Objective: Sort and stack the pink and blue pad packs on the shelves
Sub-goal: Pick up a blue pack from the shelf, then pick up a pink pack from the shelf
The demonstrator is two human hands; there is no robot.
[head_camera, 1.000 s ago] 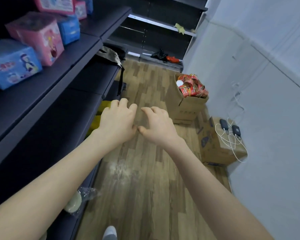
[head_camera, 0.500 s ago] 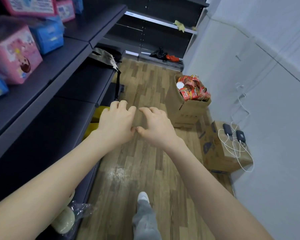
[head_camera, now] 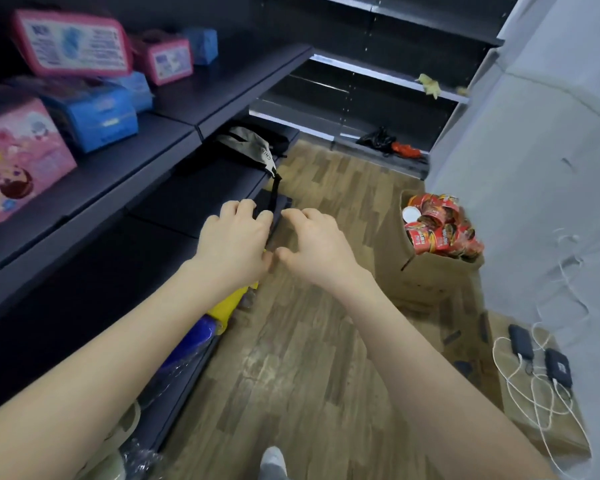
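Still empty, left hand (head_camera: 234, 244) and right hand (head_camera: 314, 249) hover, fingers loosely curled; pad packs (head_camera: 97, 119) at ten o'clock swung nearer, probably grabbed next.

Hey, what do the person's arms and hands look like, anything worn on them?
The left forearm and right forearm are bare, with no sleeves in view. The left hand and right hand are ungloved; no watch, bracelet or ring shows.

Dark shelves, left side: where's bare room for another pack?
Free: dark shelf board right of the small pink pad pack and small blue pack; lower board before the grey fabric bag. Crowded: far left, around the big pink pack.
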